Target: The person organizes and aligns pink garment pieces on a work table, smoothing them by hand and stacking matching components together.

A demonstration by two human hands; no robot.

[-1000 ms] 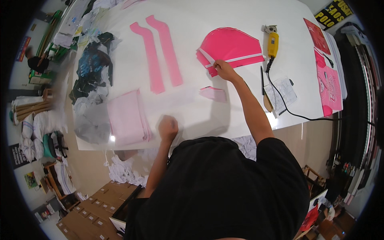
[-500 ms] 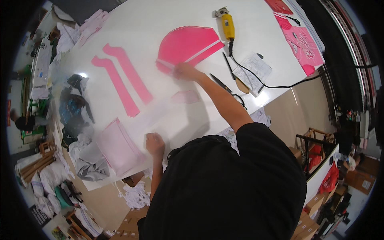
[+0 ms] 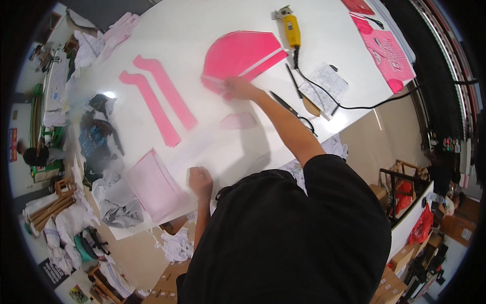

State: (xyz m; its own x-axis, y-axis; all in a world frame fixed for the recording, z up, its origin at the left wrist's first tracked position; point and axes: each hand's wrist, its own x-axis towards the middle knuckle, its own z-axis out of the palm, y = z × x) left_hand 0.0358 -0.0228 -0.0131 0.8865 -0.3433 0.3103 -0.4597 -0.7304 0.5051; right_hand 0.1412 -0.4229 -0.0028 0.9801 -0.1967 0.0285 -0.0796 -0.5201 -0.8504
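From the head view, a broad white table (image 3: 192,55) is filling the middle of the room, its edge curving above a pale, shiny floor (image 3: 369,137). Cardboard boxes (image 3: 402,258) are standing at the lower right. A deep pink cloth piece (image 3: 238,53) is lying on the table's far half, and the right hand (image 3: 242,88) is touching its lower left corner; I cannot tell whether those blurred fingers are gripping. The left hand (image 3: 201,182) is curling into a loose fist near the pale pink stack (image 3: 157,187). Pale lettering is showing on a pink printed cloth (image 3: 387,55) at the right and a dark sign (image 3: 51,272) at the lower left; a paper sheet (image 3: 331,83) is bearing marks too small to read.
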